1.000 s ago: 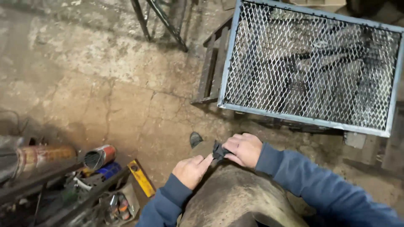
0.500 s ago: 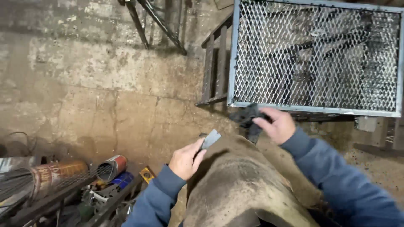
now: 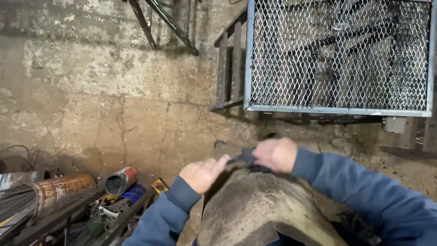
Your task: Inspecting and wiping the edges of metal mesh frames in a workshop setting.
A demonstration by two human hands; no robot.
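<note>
Cracked, stained concrete floor (image 3: 114,114) fills the head view; a blue-framed mesh panel (image 3: 339,54) lies at upper right. Lower left: rusty cans (image 3: 63,189) and a cluttered tool tray (image 3: 114,212). Both hands sit over a dirty leather-covered knee (image 3: 255,209). Right hand (image 3: 276,154), motion-blurred, is closed on a small dark object (image 3: 244,159). Left hand (image 3: 202,174), fingers loosely curled, touches the object's near end with its fingertips (image 3: 224,159).
</note>
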